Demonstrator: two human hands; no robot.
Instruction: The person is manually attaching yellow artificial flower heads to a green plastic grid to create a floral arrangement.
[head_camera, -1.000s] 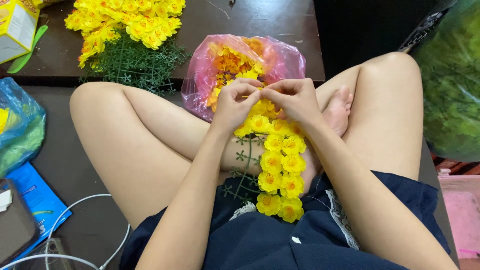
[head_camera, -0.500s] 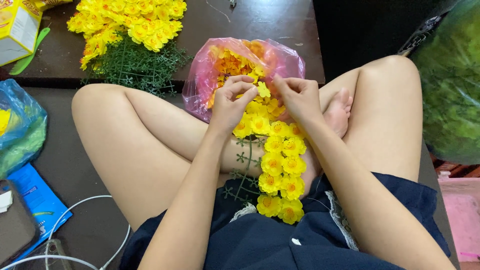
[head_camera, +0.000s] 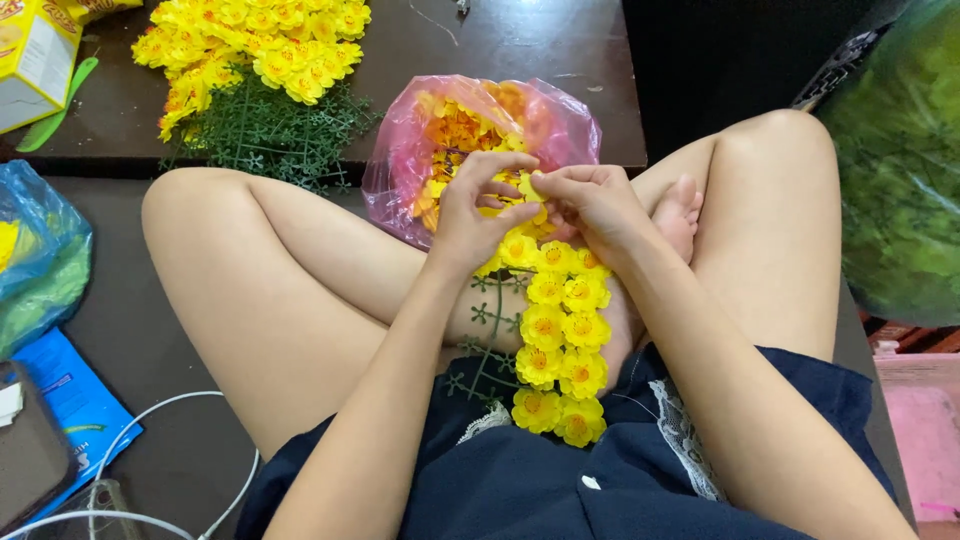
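Pinched one loose yellow artificial blossom (head_camera: 528, 187) between left hand (head_camera: 478, 215) fingertips and right hand (head_camera: 592, 203) fingertips, both sets closed on it; held just above the top end of the flower garland (head_camera: 555, 330); garland's long axis ran from the fingers down toward the lap; hands about equally near, touching over it; sat directly in front of pink plastic bag (head_camera: 420, 150) of blossoms.

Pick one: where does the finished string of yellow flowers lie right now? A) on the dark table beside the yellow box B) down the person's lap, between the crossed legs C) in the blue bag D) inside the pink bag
B: the string of yellow flowers runs from the left hand and right hand down over the lap, in front of the pink bag.
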